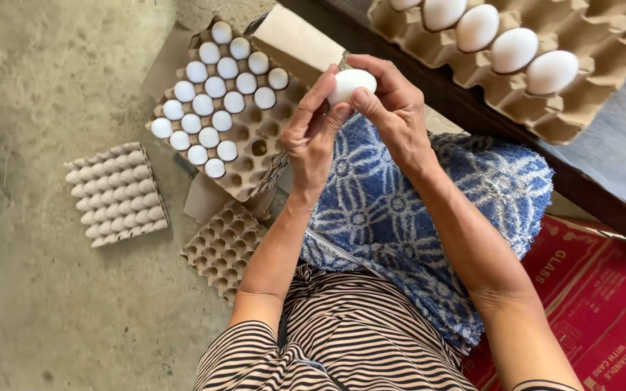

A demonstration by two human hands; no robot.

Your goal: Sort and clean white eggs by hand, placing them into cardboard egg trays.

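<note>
Both hands hold one white egg above a blue patterned towel spread over the lap.

Head view: the left hand and right hand have their fingers clamped on the egg. A part-filled tray sits on the floor beyond; another tray with eggs rests on the table at right.

Bare concrete floor carried most of it: left of the fingers sat a cardboard sheet under a part-filled egg tray, below them an upturned grey tray and an empty brown one.
</note>
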